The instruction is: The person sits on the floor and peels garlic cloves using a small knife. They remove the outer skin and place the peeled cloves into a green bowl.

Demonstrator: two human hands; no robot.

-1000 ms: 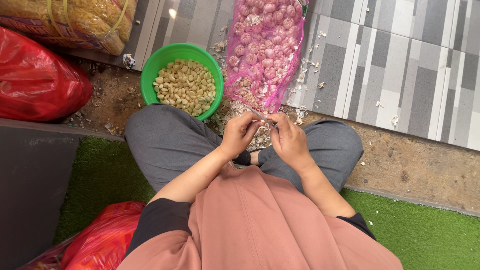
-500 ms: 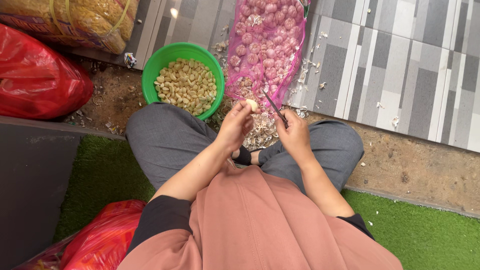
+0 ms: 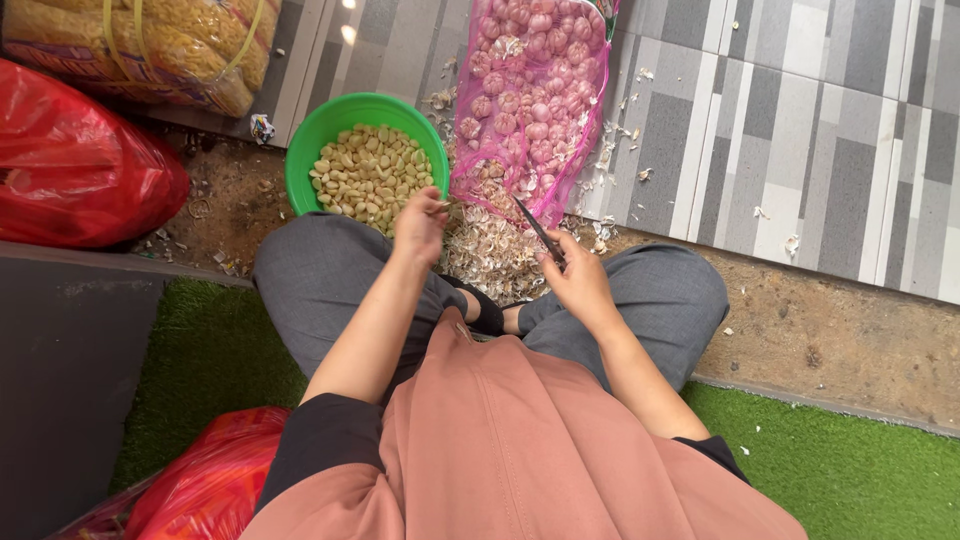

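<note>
Grip: our right hand (image 3: 578, 282) is closed around a dark knife (image 3: 537, 228), blade pointing up toward the mesh bag.
Left hand: our left hand (image 3: 420, 222) is at the near rim of the green bowl (image 3: 303, 160), fingers curled together (whether a clove sits between them we cannot tell).
Bowl: full of peeled garlic cloves (image 3: 372, 175), on the ground just beyond our left knee.
Mesh bag: pink mesh bag of garlic bulbs (image 3: 530, 95) lies on the grey tiles, just right of the bowl.
Skins: papery peelings (image 3: 490, 250) are heaped between our knees, below the bag's mouth.
Surroundings: red plastic bag (image 3: 75, 165) at the far left, green turf (image 3: 850, 470) under us.
</note>
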